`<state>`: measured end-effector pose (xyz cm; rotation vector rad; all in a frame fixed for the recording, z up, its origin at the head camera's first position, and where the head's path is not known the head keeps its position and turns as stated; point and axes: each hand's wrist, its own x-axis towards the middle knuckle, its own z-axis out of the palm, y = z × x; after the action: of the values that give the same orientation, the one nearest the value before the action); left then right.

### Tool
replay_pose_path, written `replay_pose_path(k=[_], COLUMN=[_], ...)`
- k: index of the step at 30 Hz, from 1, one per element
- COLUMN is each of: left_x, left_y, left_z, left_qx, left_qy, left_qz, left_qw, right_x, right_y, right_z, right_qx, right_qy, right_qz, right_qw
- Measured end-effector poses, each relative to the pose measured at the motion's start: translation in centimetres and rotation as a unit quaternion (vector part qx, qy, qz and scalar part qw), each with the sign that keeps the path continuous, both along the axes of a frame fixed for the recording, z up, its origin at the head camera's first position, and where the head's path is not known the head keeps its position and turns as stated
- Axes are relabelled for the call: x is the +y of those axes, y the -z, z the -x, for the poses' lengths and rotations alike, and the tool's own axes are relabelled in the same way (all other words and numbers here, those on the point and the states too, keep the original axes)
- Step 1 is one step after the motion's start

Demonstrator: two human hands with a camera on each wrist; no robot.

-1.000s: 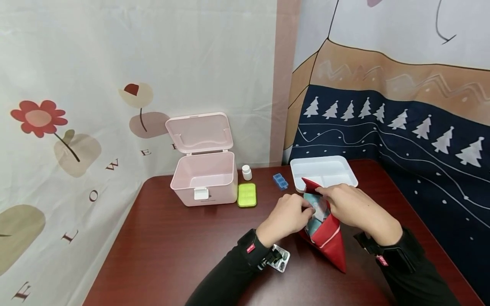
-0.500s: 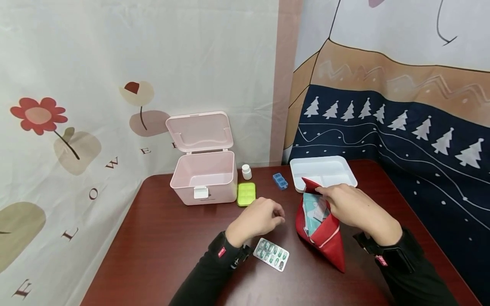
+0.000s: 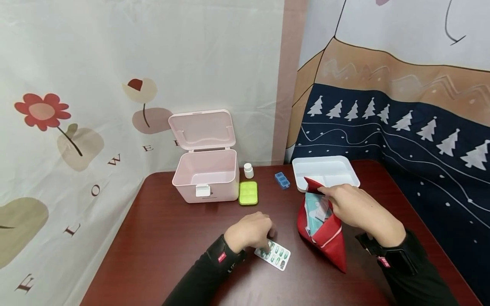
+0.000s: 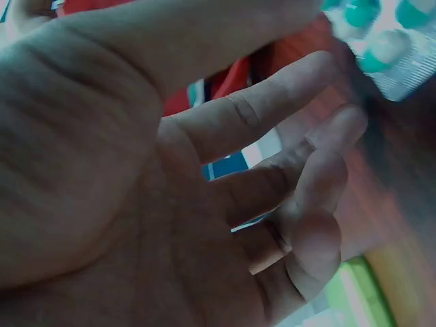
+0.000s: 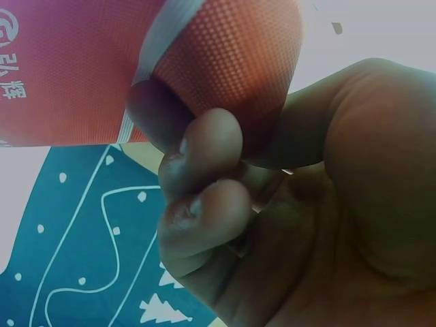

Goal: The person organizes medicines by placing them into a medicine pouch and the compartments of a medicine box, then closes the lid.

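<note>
My right hand grips the upper edge of a red pouch, fingers curled round the fabric in the right wrist view. The pouch's mouth gapes, and a teal-and-white packet shows inside. White lettering marks the pouch's red side in the right wrist view. My left hand hovers over the near end of a silver blister pack of green-and-white capsules on the table. In the left wrist view its fingers are loosely bent and spread, holding nothing, with the pack beyond the thumb.
An open pink box with raised lid stands at the back left. Beside it are a white bottle and a lime-green pill case. A small blue pill case and a white divided tray lie further right on the brown table.
My left hand has drawn out of the pouch's mouth, moved left, then come down over the blister pack. My right hand keeps its grip on the pouch.
</note>
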<state>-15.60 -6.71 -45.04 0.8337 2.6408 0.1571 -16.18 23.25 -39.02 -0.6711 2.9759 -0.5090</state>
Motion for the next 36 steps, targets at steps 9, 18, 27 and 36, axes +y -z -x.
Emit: replay_pose_path(k=[9,18,27,36], left_x=[0.0,-0.7,-1.9,-2.5], left_y=[0.5,1.1,1.8,2.1], left_z=[0.5,1.6,2.8,3.6], left_qx=[-0.030,-0.067,-0.075,-0.046], left_qy=[-0.043,-0.056,-0.059,-0.058], left_qz=[-0.002,-0.038,-0.059,-0.068], left_qw=[0.9986,0.9955,0.9937,0.9950], right_x=[0.2,0.2,0.2,0.3], right_y=[0.0,-0.1,0.0,-0.1], right_z=[0.1,0.0,-0.1,-0.1], right_qx=[0.002,-0.001,-0.003,0.001], right_qy=[-0.001,-0.001,-0.001,-0.003], right_qz=[-0.002,-0.001,0.001,0.003], right_qw=[1.000,1.000,1.000,1.000])
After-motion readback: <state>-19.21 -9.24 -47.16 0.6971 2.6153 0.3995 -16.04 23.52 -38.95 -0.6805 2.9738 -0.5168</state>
